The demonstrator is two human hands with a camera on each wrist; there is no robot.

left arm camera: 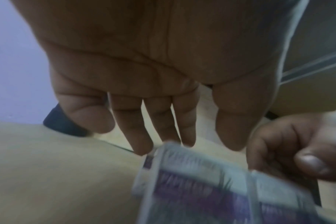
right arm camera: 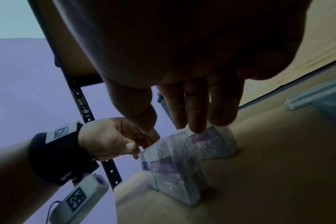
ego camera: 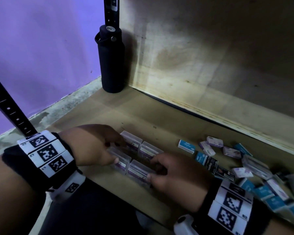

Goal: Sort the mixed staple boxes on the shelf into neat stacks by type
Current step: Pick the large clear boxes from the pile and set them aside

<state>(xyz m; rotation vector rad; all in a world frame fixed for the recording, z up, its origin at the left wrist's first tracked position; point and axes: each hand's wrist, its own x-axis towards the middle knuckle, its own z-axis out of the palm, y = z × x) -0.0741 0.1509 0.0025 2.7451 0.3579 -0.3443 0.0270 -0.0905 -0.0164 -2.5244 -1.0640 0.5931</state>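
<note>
Four clear plastic staple boxes with purple labels stand in a two-by-two block on the shelf board (ego camera: 143, 116): far left (ego camera: 131, 139), far right (ego camera: 151, 149), near left (ego camera: 120, 162), near right (ego camera: 139, 170). My left hand (ego camera: 116, 152) presses the block's left side, thumb on the near box and fingertips on the far one. In the left wrist view its fingers (left arm camera: 142, 141) reach down fairly straight. My right hand (ego camera: 152, 168) touches the right side. Its straight fingertips (right arm camera: 197, 128) rest on the far box (right arm camera: 215, 144), with the thumb above the near box (right arm camera: 175, 174).
A loose pile of mixed boxes (ego camera: 236, 163), teal, purple-white, black and clear, lies at the right, with one teal box (ego camera: 187, 146) nearest the block. A dark bottle (ego camera: 111, 65) stands at the back left corner. A black upright post (ego camera: 10, 112) and the plywood panel (ego camera: 210, 56) bound the shelf.
</note>
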